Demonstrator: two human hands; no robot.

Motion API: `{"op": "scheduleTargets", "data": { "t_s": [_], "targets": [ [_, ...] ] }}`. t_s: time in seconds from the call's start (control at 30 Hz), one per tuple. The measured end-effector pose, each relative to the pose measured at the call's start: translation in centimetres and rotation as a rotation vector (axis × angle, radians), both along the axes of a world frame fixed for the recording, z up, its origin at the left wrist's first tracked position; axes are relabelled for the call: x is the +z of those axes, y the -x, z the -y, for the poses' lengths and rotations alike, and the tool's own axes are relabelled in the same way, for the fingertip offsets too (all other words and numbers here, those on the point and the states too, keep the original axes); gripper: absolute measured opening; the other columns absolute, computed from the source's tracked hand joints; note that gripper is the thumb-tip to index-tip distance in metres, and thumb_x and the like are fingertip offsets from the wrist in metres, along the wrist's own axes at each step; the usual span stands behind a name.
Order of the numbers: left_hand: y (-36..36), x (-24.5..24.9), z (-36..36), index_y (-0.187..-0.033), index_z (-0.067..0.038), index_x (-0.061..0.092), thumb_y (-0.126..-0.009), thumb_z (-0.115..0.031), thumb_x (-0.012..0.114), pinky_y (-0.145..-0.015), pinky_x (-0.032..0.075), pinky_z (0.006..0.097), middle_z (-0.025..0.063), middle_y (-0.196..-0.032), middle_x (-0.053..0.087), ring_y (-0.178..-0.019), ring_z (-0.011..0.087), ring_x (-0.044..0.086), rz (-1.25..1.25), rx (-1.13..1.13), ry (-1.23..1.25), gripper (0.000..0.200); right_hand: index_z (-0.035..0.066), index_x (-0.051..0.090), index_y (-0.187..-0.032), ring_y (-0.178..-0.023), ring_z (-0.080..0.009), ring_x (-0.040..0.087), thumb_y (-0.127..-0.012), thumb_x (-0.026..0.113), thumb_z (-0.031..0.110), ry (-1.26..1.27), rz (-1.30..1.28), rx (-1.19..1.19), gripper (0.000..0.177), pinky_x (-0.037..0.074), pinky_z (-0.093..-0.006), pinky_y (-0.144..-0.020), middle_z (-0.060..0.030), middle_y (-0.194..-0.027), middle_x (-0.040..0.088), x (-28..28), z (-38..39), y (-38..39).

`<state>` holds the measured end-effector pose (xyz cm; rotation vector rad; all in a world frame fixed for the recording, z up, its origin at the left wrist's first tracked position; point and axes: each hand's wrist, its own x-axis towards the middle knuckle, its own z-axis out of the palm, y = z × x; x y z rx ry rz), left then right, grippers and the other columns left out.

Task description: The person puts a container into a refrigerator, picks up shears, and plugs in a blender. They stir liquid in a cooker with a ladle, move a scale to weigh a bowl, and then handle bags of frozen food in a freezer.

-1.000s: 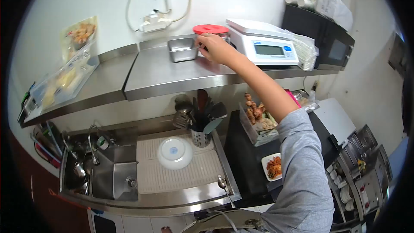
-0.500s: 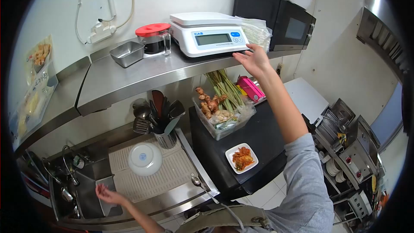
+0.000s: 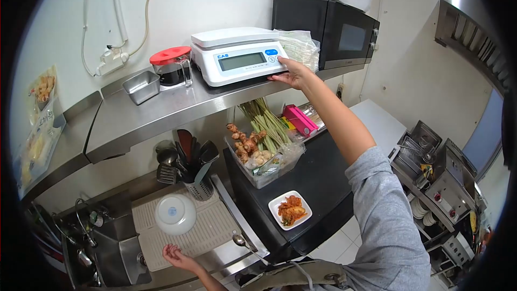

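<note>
My right hand [image 3: 292, 73] is at the right front corner of the white scale [image 3: 237, 59], its thumb by the buttons on the panel and its fingers under the edge. The scale stands on the steel shelf [image 3: 156, 113], and its display looks blank. My left hand [image 3: 176, 256] hangs palm up over the front of the ribbed drying mat [image 3: 153, 248], fingers loosely curled and apart, holding nothing. An upturned white bowl [image 3: 175, 214] lies on that mat, just beyond my left hand.
A red-lidded jug [image 3: 171, 66] and a metal tin [image 3: 141, 87] stand left of the scale; a microwave [image 3: 344, 37] is to its right. Below are a tub of ginger and stalks [image 3: 261, 153], a kimchi dish [image 3: 290, 210], utensils [image 3: 191, 156] and a sink [image 3: 110, 248].
My right hand has closed in on the scale's corner, its thumb now at the panel. My left hand has moved right, from over the sink to the mat. The camera view has shifted slightly.
</note>
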<state>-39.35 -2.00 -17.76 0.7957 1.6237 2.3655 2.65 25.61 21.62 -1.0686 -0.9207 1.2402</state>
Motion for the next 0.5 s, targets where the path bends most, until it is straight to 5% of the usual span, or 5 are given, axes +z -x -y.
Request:
{"op": "scheduleTargets", "data": {
  "t_s": [0.17, 0.23, 0.43, 0.5],
  "targets": [
    [-1.4, 4.2, -0.8, -0.105, -0.001, 0.046, -0.083, 0.002, 0.039, -0.069, 0.041, 0.0239, 0.0093, -0.094, 0.051, -0.079, 0.0135, 0.049, 0.027, 0.061, -0.033, 0.022, 0.000, 0.042, -0.117, -0.080, -0.0318, 0.062, -0.086, 0.052, 0.030, -0.064, 0.003, -0.054, 0.044, 0.056, -0.0246, -0.055, -0.0201, -0.101, 0.055, -1.0, -0.6, 0.2],
    [-2.0, 7.3, -2.4, -0.104, -0.001, 0.046, -0.083, 0.002, 0.041, -0.070, 0.042, 0.0245, 0.0085, -0.091, 0.051, -0.079, 0.0138, 0.050, -0.023, -0.123, -0.062, 0.021, 0.000, 0.043, -0.117, -0.079, -0.0320, 0.062, -0.084, 0.055, 0.031, -0.076, -0.031, -0.057, 0.047, 0.056, -0.0247, -0.052, -0.0191, -0.102, 0.055, -1.7, -0.5, 0.5],
    [-5.8, 17.0, -7.6, -0.104, 0.000, 0.046, -0.082, 0.001, 0.047, -0.074, 0.044, 0.0250, 0.0088, -0.092, 0.052, -0.084, 0.0144, 0.052, -0.062, -0.820, -0.174, 0.022, 0.005, 0.046, -0.113, -0.091, -0.0207, 0.050, -0.072, 0.071, 0.025, -0.131, -0.125, -0.051, 0.052, 0.049, -0.0252, -0.074, -0.0111, -0.106, 0.047, -1.0, 4.7, 2.8],
    [-7.3, 20.1, -8.9, -0.111, 0.000, 0.045, -0.084, -0.004, 0.048, -0.077, 0.044, 0.0254, 0.0106, -0.097, 0.054, -0.087, 0.0153, 0.053, -0.141, -1.051, -0.174, 0.028, 0.003, 0.047, -0.111, -0.089, -0.0199, 0.052, -0.072, 0.071, 0.025, -0.159, -0.118, -0.085, 0.050, 0.051, -0.0218, -0.069, -0.0112, -0.103, 0.047, -0.7, 6.7, 3.2]
  ]
}}
